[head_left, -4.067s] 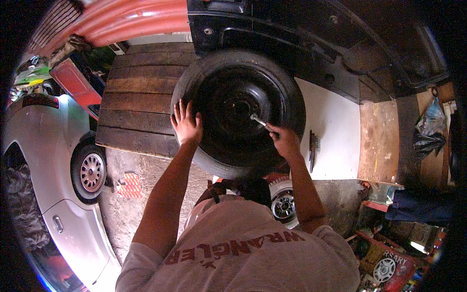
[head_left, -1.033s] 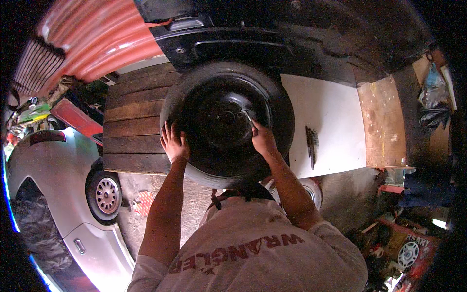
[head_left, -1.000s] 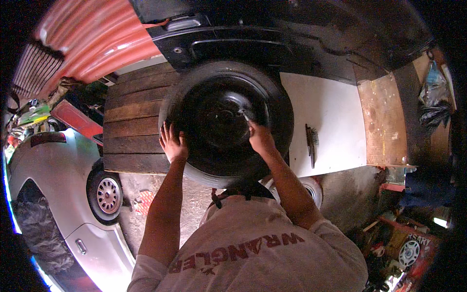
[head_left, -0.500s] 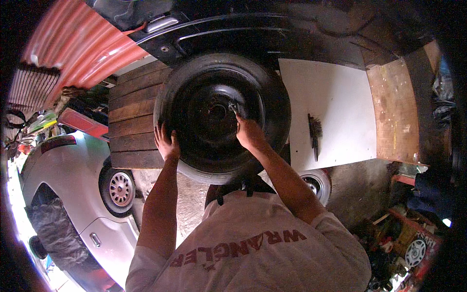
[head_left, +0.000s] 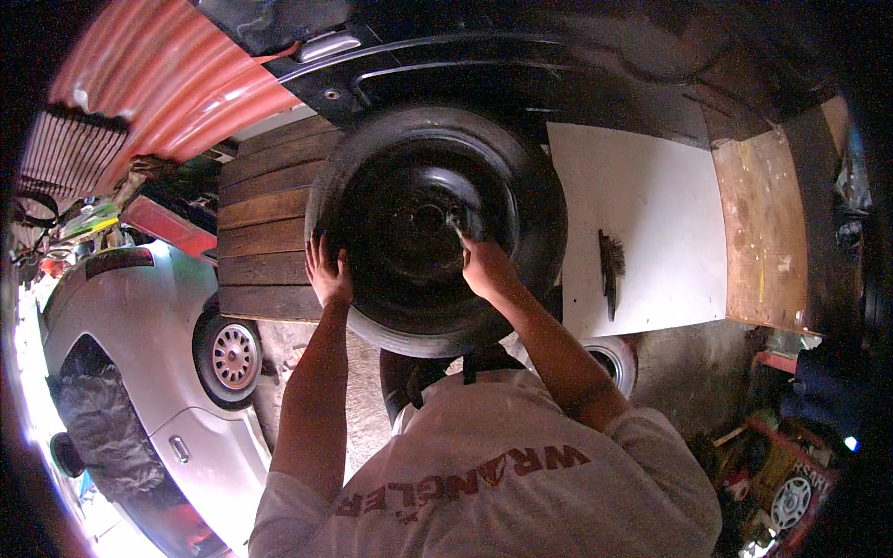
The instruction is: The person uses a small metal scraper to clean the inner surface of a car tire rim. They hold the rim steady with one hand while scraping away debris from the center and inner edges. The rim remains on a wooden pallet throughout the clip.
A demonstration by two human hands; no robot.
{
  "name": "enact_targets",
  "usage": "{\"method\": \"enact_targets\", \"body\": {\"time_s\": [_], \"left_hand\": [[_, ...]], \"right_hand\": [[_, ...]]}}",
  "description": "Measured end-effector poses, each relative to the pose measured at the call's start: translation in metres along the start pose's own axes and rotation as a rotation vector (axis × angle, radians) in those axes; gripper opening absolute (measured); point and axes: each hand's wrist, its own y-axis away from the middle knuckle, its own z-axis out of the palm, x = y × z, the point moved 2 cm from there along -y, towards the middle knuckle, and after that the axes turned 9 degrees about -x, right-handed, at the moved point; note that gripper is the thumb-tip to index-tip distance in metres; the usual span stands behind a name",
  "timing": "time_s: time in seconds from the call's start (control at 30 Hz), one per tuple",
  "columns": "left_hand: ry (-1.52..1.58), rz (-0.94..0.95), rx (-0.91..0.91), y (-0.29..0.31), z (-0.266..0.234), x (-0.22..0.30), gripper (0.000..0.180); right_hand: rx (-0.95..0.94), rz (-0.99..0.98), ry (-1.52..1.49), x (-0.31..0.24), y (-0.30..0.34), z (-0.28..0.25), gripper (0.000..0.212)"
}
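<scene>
A black wheel with its tyre stands in front of me, its dark dished face turned toward me. The fingers of my left hand lie spread on the tyre's left side. Beside the wheel's centre hole, my right hand is closed round a small slim tool with a pale head. Its head is at the wheel face; blur and darkness hide what kind of tool it is.
Wooden planks lie left of the wheel. To the right, a dark-bristled brush rests on a white panel. A silver car stands at left. Another wheel is low behind my right arm. A dark vehicle body spans the far side.
The view has shifted slightly, so the whole scene sits a little lower and further right. My left hand stays on the tyre; the tool remains by the wheel's centre.
</scene>
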Motion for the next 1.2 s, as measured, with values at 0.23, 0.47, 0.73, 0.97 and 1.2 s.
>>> {"method": "enact_targets", "body": {"time_s": [0.23,0.47,0.73,0.97,1.2], "left_hand": [[0.001,-0.009,-0.012,-0.001,-0.001,0.003,0.060],[0.001,0.020,-0.012,-0.002,-0.003,0.005,0.058],[-0.014,-0.013,-0.010,0.000,-0.005,0.004,0.057],[0.015,-0.008,0.002,0.003,-0.010,0.015,0.057],[-0.008,-0.033,0.003,0.003,-0.014,0.020,0.058]], "right_hand": [[0.226,-0.018,-0.040,0.016,-0.014,0.001,0.036],[0.207,0.010,-0.089,0.017,-0.017,0.027,0.035],[0.247,-0.068,-0.060,0.009,-0.013,-0.020,0.031],[0.174,-0.039,0.110,0.012,-0.027,-0.010,0.030],[0.076,-0.047,0.105,0.014,-0.023,-0.015,0.031]]}}
